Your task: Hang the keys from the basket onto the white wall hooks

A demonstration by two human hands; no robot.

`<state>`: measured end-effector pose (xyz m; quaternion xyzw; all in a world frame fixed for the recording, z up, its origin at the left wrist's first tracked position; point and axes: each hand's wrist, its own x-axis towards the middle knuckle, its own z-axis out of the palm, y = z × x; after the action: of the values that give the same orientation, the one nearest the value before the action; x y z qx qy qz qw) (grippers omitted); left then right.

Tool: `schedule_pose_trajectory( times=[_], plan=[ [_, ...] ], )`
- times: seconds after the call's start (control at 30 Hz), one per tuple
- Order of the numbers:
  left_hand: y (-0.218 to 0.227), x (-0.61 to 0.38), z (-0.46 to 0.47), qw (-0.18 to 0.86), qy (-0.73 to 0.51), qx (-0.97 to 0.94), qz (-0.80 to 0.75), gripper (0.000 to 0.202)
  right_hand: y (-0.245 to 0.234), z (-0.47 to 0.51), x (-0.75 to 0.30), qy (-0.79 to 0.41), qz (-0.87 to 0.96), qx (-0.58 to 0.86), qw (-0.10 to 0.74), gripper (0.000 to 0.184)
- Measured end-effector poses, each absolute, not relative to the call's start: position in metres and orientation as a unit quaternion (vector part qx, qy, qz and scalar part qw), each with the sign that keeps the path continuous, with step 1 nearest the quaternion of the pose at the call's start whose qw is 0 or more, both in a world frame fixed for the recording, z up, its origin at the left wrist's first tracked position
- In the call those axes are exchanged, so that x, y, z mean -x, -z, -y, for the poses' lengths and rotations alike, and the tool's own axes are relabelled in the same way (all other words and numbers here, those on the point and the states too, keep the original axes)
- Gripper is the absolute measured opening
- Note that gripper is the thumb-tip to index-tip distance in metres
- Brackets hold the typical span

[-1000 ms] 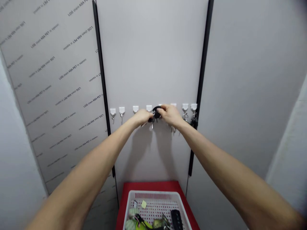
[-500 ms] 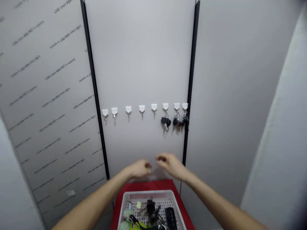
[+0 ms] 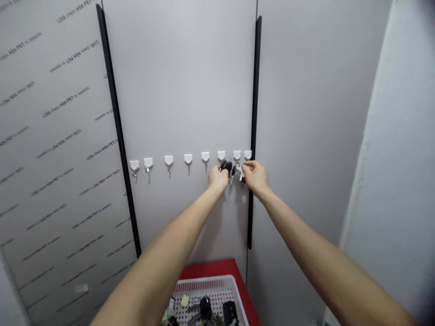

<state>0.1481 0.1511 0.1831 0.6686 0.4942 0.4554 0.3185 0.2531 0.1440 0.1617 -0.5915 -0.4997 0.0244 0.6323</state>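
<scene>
The bunch of keys [image 3: 227,165] is between both hands, just below the white hooks [image 3: 237,155] toward the right end of the row; the left hand [image 3: 218,179], nearer its black heads, has fingers closed on them, while the right hand [image 3: 256,177] sets narrowed fingertips at a silver key [image 3: 240,172] pointing downward, whether gripped I cannot tell

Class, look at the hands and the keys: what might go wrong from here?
1. The keys at the left hand and right hand might slip and drop, perhaps towards the white basket below.
2. With the white hooks so close by, the keys could snag on one.
</scene>
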Motion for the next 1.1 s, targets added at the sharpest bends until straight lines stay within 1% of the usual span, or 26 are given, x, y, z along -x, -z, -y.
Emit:
schedule_pose_trajectory(
  times=[0.1,0.17,0.27,0.33,0.4,0.47,0.57,0.63,0.67,0.7,0.77,0.83,0.87,0.9,0.97,1.03,1.1],
  plan=[
    [-0.214,-0.144,-0.151,0.232,-0.491,-0.682,-0.491,0.015,-0.187,-0.145,-0.262,0.004,0.505,0.543,0.671,0.023],
    [-0.23,-0.143,-0.15,0.205,-0.473,-0.714,-0.473,0.014,-0.201,-0.146,-0.263,-0.016,0.534,0.508,0.676,0.021],
    [-0.236,-0.14,-0.144,0.247,-0.402,-0.765,-0.438,0.011,-0.216,-0.145,-0.256,-0.07,0.57,0.465,0.673,0.018],
    [-0.226,-0.133,-0.138,0.276,-0.373,-0.774,-0.431,0.01,-0.218,-0.14,-0.25,-0.109,0.587,0.443,0.669,0.016],
    [-0.204,-0.12,-0.13,0.296,-0.353,-0.779,-0.426,0.01,-0.209,-0.131,-0.241,-0.152,0.616,0.43,0.642,0.015],
    [-0.173,-0.1,-0.119,0.33,-0.316,-0.792,-0.405,0.01,-0.184,-0.116,-0.228,-0.203,0.664,0.423,0.582,0.014],
    [-0.114,-0.067,-0.098,0.404,-0.234,-0.784,-0.41,0.01,-0.124,-0.09,-0.206,-0.293,0.722,0.415,0.471,0.014],
    [-0.071,-0.045,-0.082,0.443,-0.189,-0.755,-0.445,0.01,-0.087,-0.078,-0.198,-0.311,0.742,0.416,0.424,0.014],
    [-0.051,-0.035,-0.074,0.459,-0.182,-0.74,-0.456,0.012,-0.074,-0.075,-0.197,-0.304,0.743,0.424,0.42,0.013],
    [-0.032,-0.026,-0.067,0.473,-0.183,-0.725,-0.465,0.016,-0.066,-0.074,-0.2,-0.284,0.732,0.442,0.434,0.013],
    [0.0,-0.008,-0.055,0.484,-0.209,-0.692,-0.494,0.022,-0.068,-0.081,-0.215,-0.208,0.671,0.5,0.506,0.017],
    [0.025,0.008,-0.048,0.489,-0.22,-0.66,-0.527,0.024,-0.087,-0.094,-0.236,-0.098,0.573,0.562,0.589,0.027],
    [0.034,0.015,-0.046,0.489,-0.235,-0.648,-0.535,0.025,-0.099,-0.102,-0.246,-0.047,0.529,0.586,0.612,0.031],
    [0.041,0.021,-0.045,0.481,-0.251,-0.641,-0.542,0.025,-0.111,-0.109,-0.255,-0.015,0.5,0.607,0.618,0.035],
    [0.05,0.029,-0.044,0.456,-0.279,-0.639,-0.553,0.025,-0.131,-0.123,-0.267,0.002,0.477,0.652,0.589,0.035],
    [0.055,0.033,-0.042,0.425,-0.276,-0.653,-0.563,0.023,-0.142,-0.134,-0.272,-0.011,0.485,0.691,0.536,0.029],
    [0.056,0.035,-0.038,0.404,-0.251,-0.675,-0.564,0.021,-0.148,-0.139,-0.274,-0.009,0.494,0.709,0.503,0.024]
  ],
)
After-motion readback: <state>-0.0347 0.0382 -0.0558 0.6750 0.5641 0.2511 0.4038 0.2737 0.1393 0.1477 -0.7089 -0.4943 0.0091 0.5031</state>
